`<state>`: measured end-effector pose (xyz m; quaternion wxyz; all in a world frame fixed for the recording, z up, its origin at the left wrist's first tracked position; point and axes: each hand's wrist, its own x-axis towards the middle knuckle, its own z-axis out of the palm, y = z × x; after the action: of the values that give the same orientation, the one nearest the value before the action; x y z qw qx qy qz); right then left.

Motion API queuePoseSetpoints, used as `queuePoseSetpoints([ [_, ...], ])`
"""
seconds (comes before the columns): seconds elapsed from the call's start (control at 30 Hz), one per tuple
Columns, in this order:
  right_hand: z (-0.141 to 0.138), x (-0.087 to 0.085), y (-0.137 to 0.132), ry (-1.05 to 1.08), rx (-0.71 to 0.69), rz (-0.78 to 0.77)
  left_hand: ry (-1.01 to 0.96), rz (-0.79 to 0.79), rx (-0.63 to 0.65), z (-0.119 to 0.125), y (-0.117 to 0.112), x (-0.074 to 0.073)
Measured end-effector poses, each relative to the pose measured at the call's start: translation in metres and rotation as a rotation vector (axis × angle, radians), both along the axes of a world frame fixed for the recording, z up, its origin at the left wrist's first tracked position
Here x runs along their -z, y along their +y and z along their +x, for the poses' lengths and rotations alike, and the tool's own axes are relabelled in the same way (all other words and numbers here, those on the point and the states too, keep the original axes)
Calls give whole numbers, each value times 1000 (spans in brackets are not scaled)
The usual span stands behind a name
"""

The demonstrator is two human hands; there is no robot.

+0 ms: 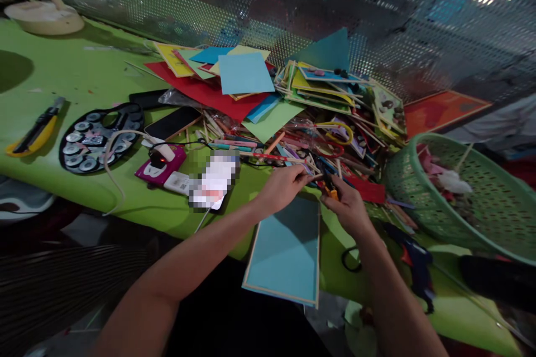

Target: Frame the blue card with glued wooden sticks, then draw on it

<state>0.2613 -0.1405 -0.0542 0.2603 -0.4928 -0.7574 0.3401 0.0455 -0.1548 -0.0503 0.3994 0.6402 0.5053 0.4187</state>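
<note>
My left hand [288, 183] pinches the end of a thin stick [315, 177]; its other end meets the tool in my right hand. My right hand [349, 206] is closed round pliers [330, 187] with dark jaws and orange-and-black handles. Both hands are close together above the front of a heap of pencils and sticks [251, 142]. Below them a blue card [287, 251], with pale thin strips along its left, right and near edges, lies over the table's front edge. The exact contact between jaws and stick is too small to make out.
Coloured cards [246, 72] and framed cards [326, 83] pile up at the back. A green basket [469, 206] and a glue gun [414, 262] are on the right. Left are a lit phone [215, 178], purple power strip [161, 170], palette-shaped tray [100, 136] and yellow-black cutter [37, 128].
</note>
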Motion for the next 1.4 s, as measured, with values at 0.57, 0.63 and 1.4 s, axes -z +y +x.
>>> queuePoseSetpoints([
  [0.57,14,-9,59,-618,169,468,60,83,-61,-16,11,-2],
  [0.63,6,-9,61,-632,163,524,94,86,-59,-17,12,-1],
  [1.4,-3,-2,-5,-391,-244,565,380,-7,94,-27,6,-19],
])
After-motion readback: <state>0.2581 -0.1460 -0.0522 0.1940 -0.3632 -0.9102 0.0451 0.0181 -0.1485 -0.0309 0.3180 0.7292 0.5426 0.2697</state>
